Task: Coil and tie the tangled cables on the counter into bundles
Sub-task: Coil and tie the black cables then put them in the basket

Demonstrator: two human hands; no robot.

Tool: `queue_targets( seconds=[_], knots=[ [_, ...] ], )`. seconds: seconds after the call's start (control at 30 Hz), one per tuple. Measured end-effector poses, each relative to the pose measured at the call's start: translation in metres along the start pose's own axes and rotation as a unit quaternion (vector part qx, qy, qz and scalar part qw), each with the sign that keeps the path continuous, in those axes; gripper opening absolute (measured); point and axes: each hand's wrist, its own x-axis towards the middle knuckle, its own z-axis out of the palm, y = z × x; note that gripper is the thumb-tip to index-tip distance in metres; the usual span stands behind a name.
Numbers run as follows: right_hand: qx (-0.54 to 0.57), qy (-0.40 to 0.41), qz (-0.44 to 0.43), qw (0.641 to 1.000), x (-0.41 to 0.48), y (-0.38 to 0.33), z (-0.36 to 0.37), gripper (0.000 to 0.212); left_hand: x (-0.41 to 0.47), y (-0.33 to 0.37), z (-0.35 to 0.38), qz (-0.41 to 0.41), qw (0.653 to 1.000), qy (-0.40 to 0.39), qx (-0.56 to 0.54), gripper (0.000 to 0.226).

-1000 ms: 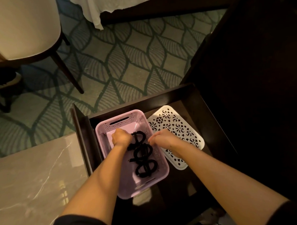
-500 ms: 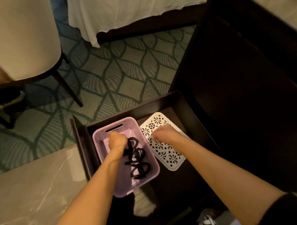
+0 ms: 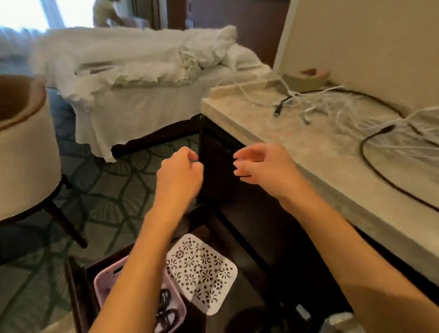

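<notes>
A tangle of white cables (image 3: pixel 349 110) and a long black cable (image 3: pixel 379 174) lies on the marble counter (image 3: pixel 313 157) at the right. My left hand (image 3: pixel 178 173) and my right hand (image 3: pixel 261 164) are raised side by side in front of the dark cabinet, left of the counter edge. Both have curled fingers and seem to pinch a thin black tie (image 3: pixel 244 176); only short dark bits of it show at the fingertips. Below, a lilac basket (image 3: pixel 105 284) with more black ties (image 3: pixel 167 317) sits in the open drawer (image 3: pixel 75 286).
A white patterned lid (image 3: pixel 203 270) lies in the drawer beside the basket. A power strip (image 3: pixel 235 89) sits at the counter's far end. A cream chair (image 3: pixel 19 150) stands at the left, an unmade bed (image 3: pixel 139 76) behind. A person (image 3: pixel 103 12) is far back.
Both hands have left the lilac basket and risen to chest height. The view has swung up and right, bringing the counter and its cables into sight.
</notes>
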Motion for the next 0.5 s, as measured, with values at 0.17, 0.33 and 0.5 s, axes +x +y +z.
queue_targets(
  seconds=[0.17,0.33,0.5],
  knots=[
    [-0.016,0.124,-0.036,0.991,-0.033,-0.031,-0.088,0.019,-0.024,0.1,-0.004,0.121,0.993,-0.009,0.006,0.026],
    [-0.011,0.213,-0.027,0.977,-0.073,-0.019,-0.176,0.019,-0.061,0.193,0.024,0.224,0.974,-0.038,0.023,0.02],
    [-0.008,0.288,0.018,0.957,-0.123,0.021,-0.266,0.014,-0.113,0.277,0.086,0.316,0.941,-0.118,0.035,0.018]
  ],
)
